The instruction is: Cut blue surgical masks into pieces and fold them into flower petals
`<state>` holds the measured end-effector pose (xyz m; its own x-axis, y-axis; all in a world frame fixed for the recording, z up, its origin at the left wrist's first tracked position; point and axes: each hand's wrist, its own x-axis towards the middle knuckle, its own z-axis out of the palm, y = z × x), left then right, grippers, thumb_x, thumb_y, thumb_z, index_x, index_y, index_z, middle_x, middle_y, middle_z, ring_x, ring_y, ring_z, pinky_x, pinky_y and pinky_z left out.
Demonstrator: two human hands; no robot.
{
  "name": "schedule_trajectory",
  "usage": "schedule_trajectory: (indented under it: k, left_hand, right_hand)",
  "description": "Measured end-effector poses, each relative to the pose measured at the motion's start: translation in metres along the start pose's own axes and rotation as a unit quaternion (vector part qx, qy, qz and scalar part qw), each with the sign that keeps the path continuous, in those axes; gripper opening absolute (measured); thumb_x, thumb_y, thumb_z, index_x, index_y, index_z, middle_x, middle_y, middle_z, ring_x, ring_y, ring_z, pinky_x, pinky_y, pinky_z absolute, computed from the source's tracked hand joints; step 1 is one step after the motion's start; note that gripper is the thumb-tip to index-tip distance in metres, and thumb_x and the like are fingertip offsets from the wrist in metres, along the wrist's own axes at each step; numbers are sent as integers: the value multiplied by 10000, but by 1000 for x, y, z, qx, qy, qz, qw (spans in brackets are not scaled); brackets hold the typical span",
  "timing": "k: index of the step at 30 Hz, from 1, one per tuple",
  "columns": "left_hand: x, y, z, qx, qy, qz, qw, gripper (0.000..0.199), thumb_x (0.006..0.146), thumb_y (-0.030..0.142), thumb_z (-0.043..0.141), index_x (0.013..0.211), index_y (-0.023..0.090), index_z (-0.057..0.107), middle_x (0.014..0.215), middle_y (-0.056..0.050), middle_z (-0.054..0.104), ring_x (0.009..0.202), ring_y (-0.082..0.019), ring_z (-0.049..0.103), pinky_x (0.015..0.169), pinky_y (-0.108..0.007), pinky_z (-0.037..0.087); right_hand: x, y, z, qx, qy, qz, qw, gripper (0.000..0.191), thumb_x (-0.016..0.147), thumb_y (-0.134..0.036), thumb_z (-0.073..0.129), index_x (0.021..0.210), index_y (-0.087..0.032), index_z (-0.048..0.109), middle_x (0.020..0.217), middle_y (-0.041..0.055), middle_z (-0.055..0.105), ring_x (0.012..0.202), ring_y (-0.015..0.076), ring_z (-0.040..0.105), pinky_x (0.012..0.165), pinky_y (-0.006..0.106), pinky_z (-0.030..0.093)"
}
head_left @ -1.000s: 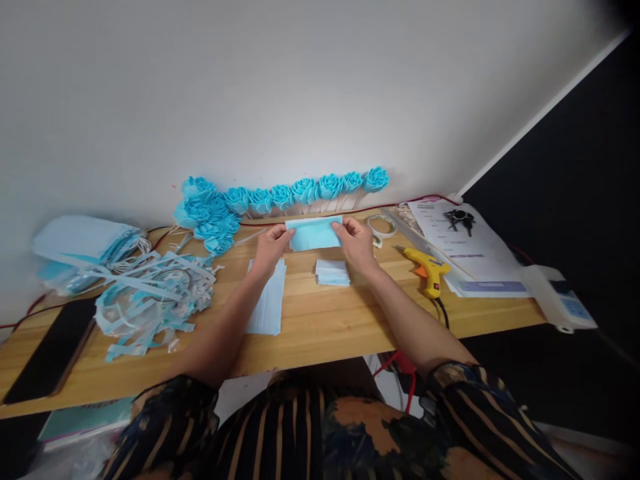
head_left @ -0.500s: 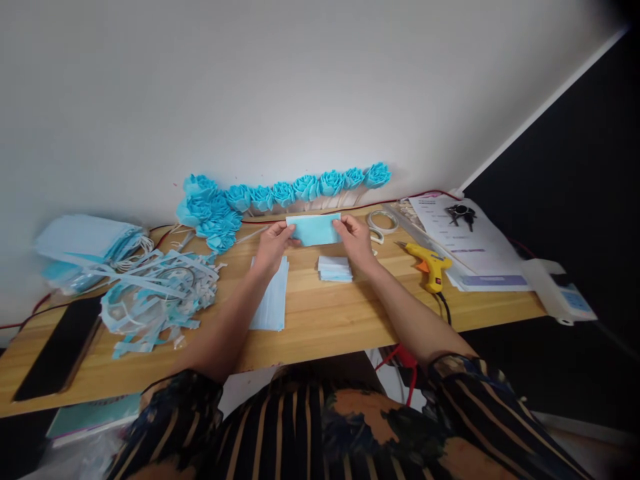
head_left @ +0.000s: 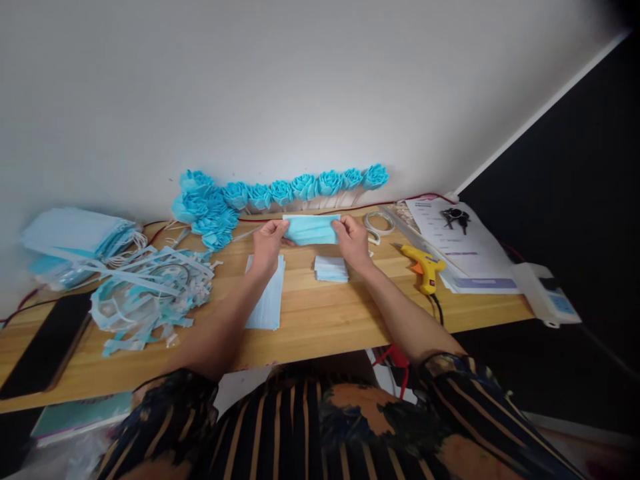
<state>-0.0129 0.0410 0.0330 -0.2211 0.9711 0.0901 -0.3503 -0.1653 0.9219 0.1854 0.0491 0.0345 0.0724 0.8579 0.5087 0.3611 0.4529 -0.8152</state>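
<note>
Head view: both hands up over the back half of a wooden table (head_left: 320,320), 1 blue sheet (head_left: 312,231) stretched between them. Left hand (head_left: 269,241) pinches the sheet's left end, thumb on the near face; right hand (head_left: 353,239) does the same at the right end — grip closed on the sheet at both sides. Sheet is roughly level, facing the wearer, creases running along it, paler strip at the top edge; looks raised off the table.

Just nearer the body, below the sheet, sits a small stack of cut pieces (head_left: 331,269). Left of that, a long pale-blue stack (head_left: 266,303), partly covered by the left forearm. Behind the hands, along the wall, a row of 7 blue flowers (head_left: 304,187) on pale stems, with a flower cluster (head_left: 203,208) at its left end.

Left side: tangled heap of strips (head_left: 155,293), a pile of masks (head_left: 75,233) behind it, black phone (head_left: 47,343) near the front edge. Right side: tape rolls (head_left: 380,224) just beside the right hand, then a yellow glue gun (head_left: 426,268), orange trigger, nozzle pointing back-left, black cord trailing forward. Farther right, keys (head_left: 455,219) on printed papers (head_left: 475,257) — white container (head_left: 545,293) at the table's right end.
</note>
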Motion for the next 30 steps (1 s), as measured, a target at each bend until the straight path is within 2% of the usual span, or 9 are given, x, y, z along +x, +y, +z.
schedule_trajectory:
  k: [7,12,22,30]
  left_hand:
    - [1,-1,-1,2,0,10,1000,334,664,413,839,684,141,645,605,34,605,515,-76,555,472,-192,507]
    - [1,-2,-2,12,-5,9,1000,342,637,419,848,688,140,657,626,29,617,539,-81,570,498,-200,522]
    - [-2,0,1,33,-2,-6,999,339,682,417,813,647,153,604,584,38,569,482,-77,535,448,-202,499]
    - [-1,0,1,32,6,-8,999,341,694,402,821,635,153,596,587,38,573,489,-73,537,461,-196,509]
  right_hand:
    - [1,0,-1,8,-5,6,1000,339,887,-410,554,641,-220,417,580,-60,326,590,112,326,579,263,283]
    - [1,6,0,24,-21,20,999,313,887,-437,560,683,-215,475,588,-62,334,575,109,320,562,265,263]
    - [0,2,1,-19,-8,1,1000,311,896,-412,511,660,-222,437,565,-59,346,573,122,349,584,278,278]
    - [1,0,-3,-12,-2,36,999,323,860,-477,548,684,-205,553,568,-52,381,582,121,361,580,267,294]
